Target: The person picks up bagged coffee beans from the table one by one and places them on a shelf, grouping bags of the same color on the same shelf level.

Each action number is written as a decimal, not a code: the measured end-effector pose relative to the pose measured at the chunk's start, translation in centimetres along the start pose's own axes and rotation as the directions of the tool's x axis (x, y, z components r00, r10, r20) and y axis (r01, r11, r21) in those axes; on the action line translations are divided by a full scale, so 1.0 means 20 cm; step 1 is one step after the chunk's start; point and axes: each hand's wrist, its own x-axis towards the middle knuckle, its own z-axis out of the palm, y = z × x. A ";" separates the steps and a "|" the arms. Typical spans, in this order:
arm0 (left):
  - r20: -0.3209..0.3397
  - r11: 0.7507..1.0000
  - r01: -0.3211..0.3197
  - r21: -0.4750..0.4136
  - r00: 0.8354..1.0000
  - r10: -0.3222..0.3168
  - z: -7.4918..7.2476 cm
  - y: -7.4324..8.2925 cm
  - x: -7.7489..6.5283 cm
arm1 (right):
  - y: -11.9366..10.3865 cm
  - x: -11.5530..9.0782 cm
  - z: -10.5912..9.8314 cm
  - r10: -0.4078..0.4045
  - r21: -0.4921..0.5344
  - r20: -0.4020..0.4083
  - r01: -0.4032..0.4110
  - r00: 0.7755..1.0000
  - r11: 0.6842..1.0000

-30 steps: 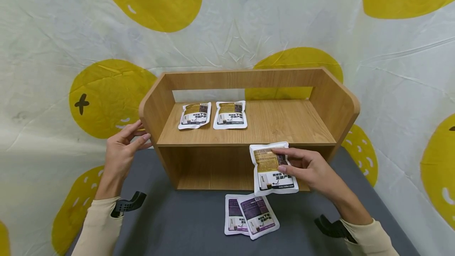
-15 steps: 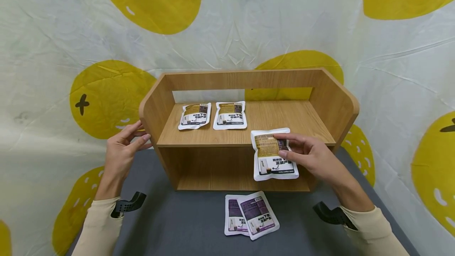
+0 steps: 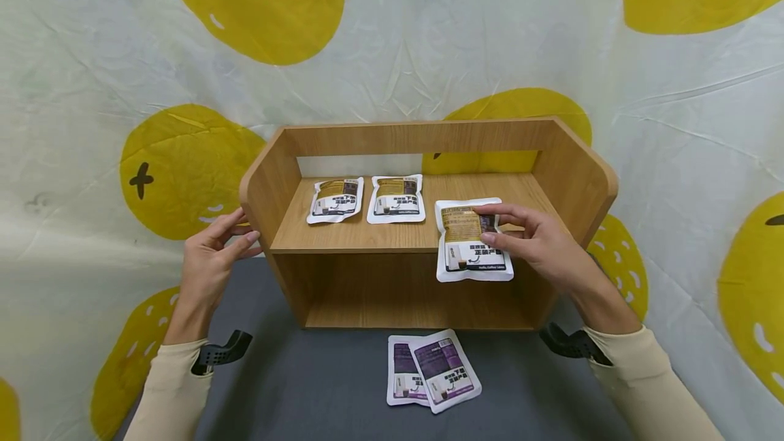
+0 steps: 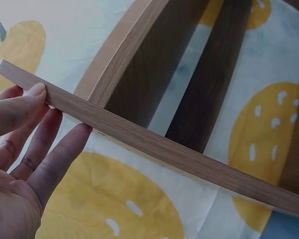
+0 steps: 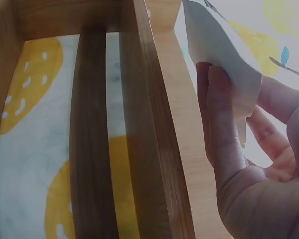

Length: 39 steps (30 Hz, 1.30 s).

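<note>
Right hand (image 3: 539, 243) pinching gold-labelled pouch (image 3: 468, 243), left hand (image 3: 211, 257) gripping side of wooden shelf (image 3: 355, 238), I'd clear shelf's front edge before lowering the pouch flat.

The held packet (image 3: 468, 240) is showing a white border, a gold panel beside a dark block, black lettering on white and a dark lower band; its back is appearing plain and pale in the right wrist view. The left shelf packet (image 3: 336, 200) and right shelf packet (image 3: 396, 199) are repeating the white-and-gold design. Two purple packets (image 3: 446, 371) are carrying white borders. The shelf unit (image 3: 349, 239) is displaying brown wood grain. The counter (image 3: 275, 386) is reading dark grey. The backdrop (image 3: 392, 33) is bearing yellow rounded shapes with white dashes on whitish fabric. Both sleeves (image 3: 174, 386) are showing cream, the wrist straps (image 3: 226, 349) black.
</note>
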 end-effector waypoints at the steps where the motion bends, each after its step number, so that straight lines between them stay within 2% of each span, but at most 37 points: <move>1: 0.000 1.000 0.002 -0.001 1.000 -0.002 0.00 0.00 0.00 | 0.00 0.01 -0.01 -0.001 -0.004 0.000 0.001 1.000 1.000; 8: 0.000 0.999 0.008 0.042 1.000 -0.008 0.00 0.00 0.00 | 0.01 0.06 -0.05 -0.003 0.027 -0.005 0.003 1.000 1.000; 14: 0.000 1.000 0.003 0.025 1.000 -0.003 0.01 0.00 0.00 | -0.01 0.11 -0.08 0.030 0.088 -0.009 -0.029 1.000 0.996; 20: -0.002 0.999 0.004 0.035 1.000 -0.004 0.00 0.00 0.00 | -0.02 0.15 -0.11 0.059 0.019 -0.036 -0.058 0.998 0.998; 28: -0.004 1.000 0.008 0.019 1.000 -0.008 0.00 0.00 0.00 | -0.02 0.21 -0.13 0.173 0.006 -0.079 -0.173 0.982 0.985; 39: -0.012 1.000 0.013 0.011 1.000 -0.013 0.00 0.00 -0.01 | -0.04 0.28 -0.17 0.225 -0.081 -0.087 -0.232 0.970 0.969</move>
